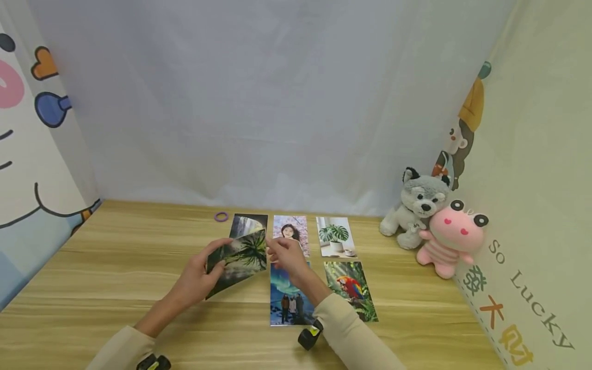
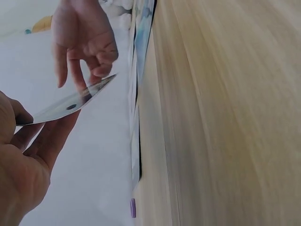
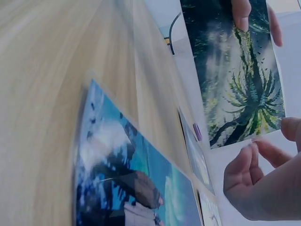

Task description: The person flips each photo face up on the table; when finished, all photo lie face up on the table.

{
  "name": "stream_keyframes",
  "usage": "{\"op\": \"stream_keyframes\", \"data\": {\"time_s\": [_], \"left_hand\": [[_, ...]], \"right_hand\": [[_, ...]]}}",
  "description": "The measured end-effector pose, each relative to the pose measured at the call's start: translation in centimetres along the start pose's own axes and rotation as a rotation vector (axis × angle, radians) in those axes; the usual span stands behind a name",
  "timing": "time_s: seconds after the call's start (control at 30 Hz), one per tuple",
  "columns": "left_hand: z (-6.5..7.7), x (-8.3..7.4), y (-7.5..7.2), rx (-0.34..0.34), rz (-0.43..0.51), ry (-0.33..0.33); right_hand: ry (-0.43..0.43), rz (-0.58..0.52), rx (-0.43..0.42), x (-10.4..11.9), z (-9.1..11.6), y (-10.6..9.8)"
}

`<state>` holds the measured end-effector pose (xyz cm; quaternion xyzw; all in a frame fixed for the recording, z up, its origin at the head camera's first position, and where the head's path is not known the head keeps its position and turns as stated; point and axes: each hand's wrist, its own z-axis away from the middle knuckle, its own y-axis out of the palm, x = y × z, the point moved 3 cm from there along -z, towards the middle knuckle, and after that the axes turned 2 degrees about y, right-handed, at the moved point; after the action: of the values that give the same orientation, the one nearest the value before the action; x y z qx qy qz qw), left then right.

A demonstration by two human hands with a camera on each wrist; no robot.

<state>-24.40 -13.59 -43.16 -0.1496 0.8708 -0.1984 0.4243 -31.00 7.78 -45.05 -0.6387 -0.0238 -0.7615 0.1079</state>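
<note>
My left hand [image 1: 201,275] grips a glossy photo print [image 1: 245,257] by its left side, thumb on the picture face and fingers behind. The print shows a green, fern-like plant on a dark branch; it is raised, tilted and slightly bowed. At its right edge is my right hand [image 1: 289,257], fingers loosely bent and fingertips right at the edge in the right wrist view. There the right thumb [image 3: 290,128] overlaps a corner of the print, while the left wrist view shows it apart from the forefinger. Below the right hand lies an aurora photo [image 1: 289,303] with several figures.
A parrot photo [image 1: 352,290] lies right of the aurora one. Behind are a dark waterfall-like photo [image 1: 247,224], partly covered, a portrait photo [image 1: 291,226] and a potted-plant photo [image 1: 334,236]. A purple ring [image 1: 221,217], plush husky [image 1: 422,200] and pink plush toy [image 1: 453,236] stand around them.
</note>
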Motion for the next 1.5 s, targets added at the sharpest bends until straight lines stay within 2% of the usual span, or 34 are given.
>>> {"op": "stream_keyframes", "data": {"time_s": [0.17,0.27,0.4,0.63,0.83,1.1,1.23,1.5], "left_hand": [[0.0,0.2,-0.2,-0.022,0.024,-0.070],[0.0,0.5,-0.3,-0.033,0.045,-0.104],[-0.1,0.7,-0.4,-0.071,0.086,-0.114],[-0.3,1.0,-0.7,-0.117,0.141,-0.180],[-0.6,1.1,-0.7,-0.123,0.192,-0.300],[-1.0,1.0,0.1,-0.181,0.359,-0.445],[-0.9,1.3,0.3,-0.180,0.360,-0.476],[-0.8,1.5,0.4,-0.120,0.335,-0.515]], "right_hand": [[-0.026,0.108,0.023,-0.4,0.4,-0.3],[-0.036,0.128,0.063,-0.5,0.7,-0.3],[-0.037,0.126,0.119,-0.6,0.7,-0.3],[0.019,0.023,0.303,-1.1,0.9,-0.8],[0.027,-0.071,0.414,-1.2,1.3,-0.7],[-0.003,-0.236,0.402,-1.4,1.4,0.4],[-0.022,-0.259,0.366,-1.5,1.5,0.9],[-0.002,-0.278,0.299,-1.8,1.3,0.9]]}}
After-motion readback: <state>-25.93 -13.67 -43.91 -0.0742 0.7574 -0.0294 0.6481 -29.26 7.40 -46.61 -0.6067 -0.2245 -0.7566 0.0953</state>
